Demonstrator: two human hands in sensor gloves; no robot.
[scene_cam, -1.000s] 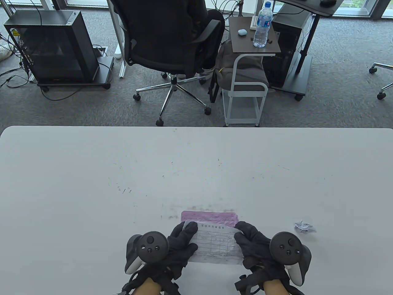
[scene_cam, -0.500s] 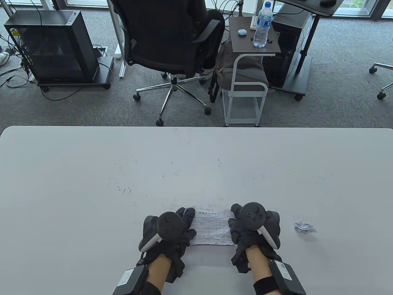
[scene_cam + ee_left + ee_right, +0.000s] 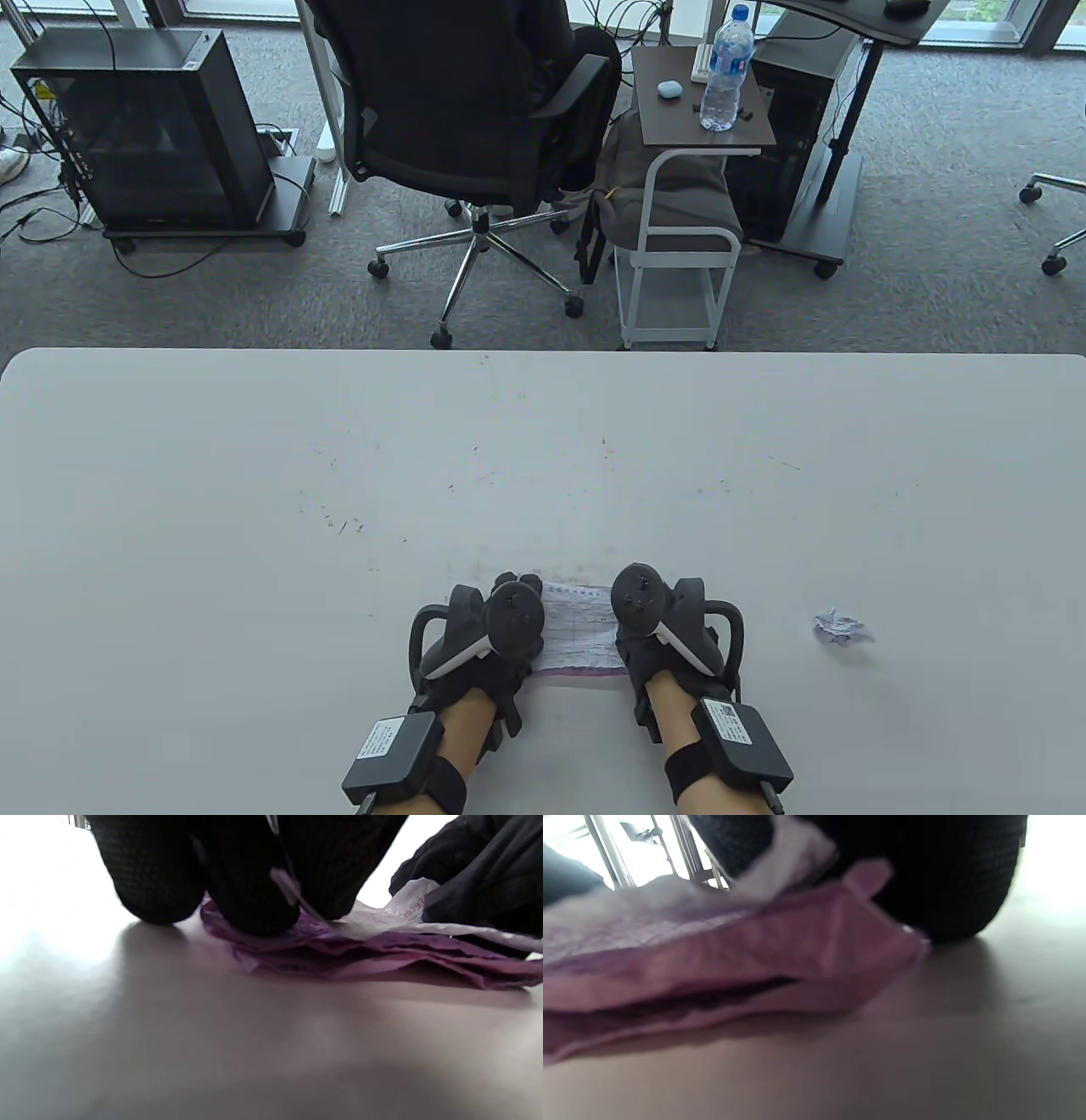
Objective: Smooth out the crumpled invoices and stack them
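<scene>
Pressing a white invoice (image 3: 579, 628) onto a pink sheet (image 3: 382, 961) near the front edge of the table (image 3: 254, 509).

Left hand (image 3: 484, 649) sits on the stack's left end and right hand (image 3: 657, 641) on its right end, fingertips (image 3: 250, 908) down on the paper; whether the fingers lie flat or pinch the edges I cannot tell. Wrinkled pink edges show under the white sheet. One crumpled paper ball (image 3: 840, 628) lies apart, to the right of the right hand.
</scene>
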